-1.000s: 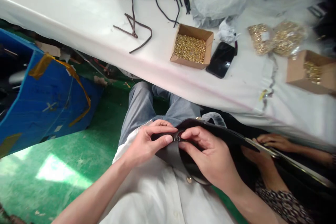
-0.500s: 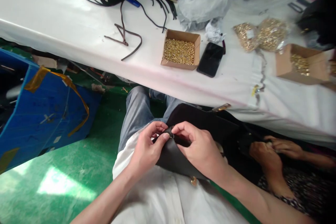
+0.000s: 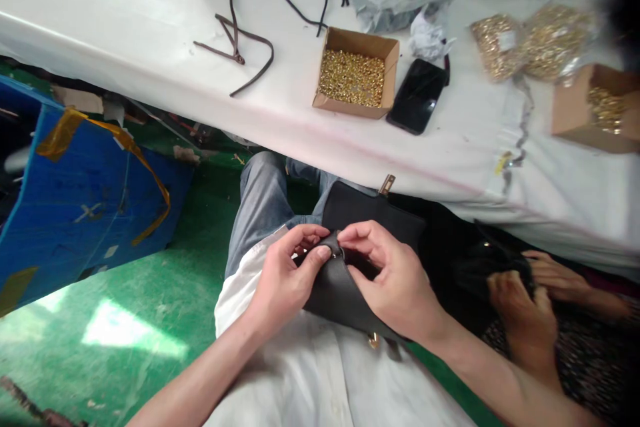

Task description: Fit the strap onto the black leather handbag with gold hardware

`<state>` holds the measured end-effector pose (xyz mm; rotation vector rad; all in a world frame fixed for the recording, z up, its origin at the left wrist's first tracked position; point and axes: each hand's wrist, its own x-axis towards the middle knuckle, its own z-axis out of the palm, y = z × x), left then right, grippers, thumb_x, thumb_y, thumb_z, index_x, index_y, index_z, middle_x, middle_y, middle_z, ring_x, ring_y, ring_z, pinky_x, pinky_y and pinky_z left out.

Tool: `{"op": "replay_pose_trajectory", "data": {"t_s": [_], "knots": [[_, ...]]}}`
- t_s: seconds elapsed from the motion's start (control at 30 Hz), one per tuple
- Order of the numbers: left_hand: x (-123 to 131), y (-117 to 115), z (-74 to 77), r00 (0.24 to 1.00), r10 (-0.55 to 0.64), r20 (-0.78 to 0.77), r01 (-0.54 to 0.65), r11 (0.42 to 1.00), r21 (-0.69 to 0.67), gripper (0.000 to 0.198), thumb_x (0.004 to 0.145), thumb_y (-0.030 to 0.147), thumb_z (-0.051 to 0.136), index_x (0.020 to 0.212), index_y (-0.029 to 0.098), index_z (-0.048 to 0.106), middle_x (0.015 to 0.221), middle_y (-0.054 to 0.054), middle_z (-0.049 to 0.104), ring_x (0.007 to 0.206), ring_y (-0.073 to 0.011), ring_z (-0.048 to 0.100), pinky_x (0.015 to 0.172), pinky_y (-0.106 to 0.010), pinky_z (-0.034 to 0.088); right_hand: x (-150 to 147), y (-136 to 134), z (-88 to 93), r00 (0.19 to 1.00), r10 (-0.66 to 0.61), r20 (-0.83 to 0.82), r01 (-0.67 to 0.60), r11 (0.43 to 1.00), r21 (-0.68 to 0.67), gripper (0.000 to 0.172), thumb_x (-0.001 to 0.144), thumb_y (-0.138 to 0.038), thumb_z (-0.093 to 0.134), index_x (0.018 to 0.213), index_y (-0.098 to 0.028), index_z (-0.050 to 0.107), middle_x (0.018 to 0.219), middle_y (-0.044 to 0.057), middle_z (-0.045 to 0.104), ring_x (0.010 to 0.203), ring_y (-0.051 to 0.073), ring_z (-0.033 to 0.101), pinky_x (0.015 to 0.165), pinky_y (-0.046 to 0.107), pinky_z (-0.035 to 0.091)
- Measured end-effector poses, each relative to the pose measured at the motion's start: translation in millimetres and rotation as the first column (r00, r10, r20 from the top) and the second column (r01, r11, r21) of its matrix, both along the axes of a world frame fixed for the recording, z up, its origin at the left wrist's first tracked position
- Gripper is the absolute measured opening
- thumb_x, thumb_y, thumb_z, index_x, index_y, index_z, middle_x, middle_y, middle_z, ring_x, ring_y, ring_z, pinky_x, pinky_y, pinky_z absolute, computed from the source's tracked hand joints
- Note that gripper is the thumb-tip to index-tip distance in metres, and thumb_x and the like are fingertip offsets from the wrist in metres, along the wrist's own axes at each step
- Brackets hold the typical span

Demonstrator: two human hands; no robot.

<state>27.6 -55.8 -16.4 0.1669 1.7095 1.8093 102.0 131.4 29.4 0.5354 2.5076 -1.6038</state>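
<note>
A black handbag [image 3: 334, 290] rests on my lap against the white shirt. My left hand [image 3: 293, 270] pinches the bag's upper edge between thumb and fingers, beside a small metal fitting [image 3: 335, 255]. Close by on the right, my right hand [image 3: 397, 277] is closed on the same edge, its fingertips at the fitting; what lies under them is partly hidden. Beyond my hands the open flap [image 3: 373, 210] stretches toward the table, with a metal clasp [image 3: 387, 185] at its far edge. A gold-coloured piece [image 3: 373, 340] shows at the bag's near side.
On the white table [image 3: 165, 60] stand a cardboard box of gold-coloured hardware [image 3: 353, 78], a phone [image 3: 419, 97], a second box [image 3: 580, 110] and filled plastic bags [image 3: 557, 40]. A co-worker's hands [image 3: 525, 307] are at the right. A blue bin [image 3: 100, 193] stands left.
The flap's clasp has swung left and now points up toward the table. My view has shifted slightly; both hands keep their grip on the edge. The co-worker's hands have moved a little.
</note>
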Motion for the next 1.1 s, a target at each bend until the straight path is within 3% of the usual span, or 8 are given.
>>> {"op": "replay_pose_trajectory", "data": {"t_s": [0.2,0.33,0.53,0.67,0.9,1.1], "knots": [[-6,-16,7.3,0.974,-0.136,-0.178,0.126,0.99,-0.066,0.027,0.107,0.029,0.076,0.133,0.029,0.082,0.124,-0.002,0.082,0.11,-0.0223,0.074,0.099,-0.035,0.057,4,-2,3.4,0.998,0.056,0.009,-0.056,0.998,-0.003,0.038,0.09,-0.009,0.07,0.122,-0.029,0.068,0.116,0.002,0.08,0.107,0.02,0.081,0.073,0.019,0.064],[-15,-27,8.8,0.939,-0.235,-0.252,0.218,0.971,-0.094,0.037,0.102,0.021,0.074,0.138,0.027,0.082,0.122,-0.003,0.083,0.109,-0.0245,0.076,0.097,-0.037,0.062,3,-6,3.3,0.996,0.086,0.005,-0.086,0.996,-0.007,0.04,0.09,-0.01,0.071,0.124,-0.03,0.068,0.121,0.002,0.08,0.109,0.02,0.081,0.07,0.018,0.063],[-26,-21,6.8,0.947,-0.268,-0.177,0.251,0.961,-0.112,0.043,0.091,0.016,0.077,0.132,0.025,0.084,0.112,-0.001,0.086,0.101,-0.022,0.08,0.093,-0.033,0.066,4,-7,2.5,0.999,0.04,-0.011,-0.04,0.999,-0.002,0.035,0.091,-0.01,0.072,0.121,-0.029,0.07,0.117,0.001,0.079,0.104,0.019,0.081,0.08,0.02,0.065],[-31,-16,7.9,0.959,-0.267,-0.098,0.259,0.962,-0.09,0.038,0.092,0.022,0.079,0.129,0.023,0.085,0.101,-0.001,0.084,0.093,-0.0209,0.078,0.089,-0.031,0.066,6,-7,3.9,1.0,0.01,-0.028,-0.01,1.0,0.01,0.03,0.093,-0.012,0.073,0.118,-0.029,0.07,0.111,-0.001,0.079,0.1,0.016,0.08,0.086,0.02,0.064],[-47,-22,7.3,0.928,-0.37,0.036,0.371,0.926,-0.062,0.036,0.093,0.03,0.084,0.128,0.024,0.087,0.108,-0.003,0.084,0.097,-0.0217,0.077,0.086,-0.029,0.064,2,-9,5.3,1.0,-0.018,0.003,0.018,1.0,-0.016,0.028,0.091,-0.013,0.073,0.116,-0.026,0.07,0.107,0.0,0.079,0.098,0.017,0.081,0.089,0.024,0.064],[-57,-21,9.5,0.898,-0.44,0.015,0.44,0.896,-0.051,0.035,0.091,0.03,0.083,0.126,0.023,0.086,0.099,-0.001,0.083,0.092,-0.0204,0.076,0.089,-0.03,0.063,1,-12,6.8,1.0,0.01,-0.004,-0.01,1.0,0.029,0.028,0.089,-0.01,0.071,0.112,-0.026,0.069,0.104,-0.001,0.079,0.095,0.017,0.081,0.088,0.024,0.064]]}}
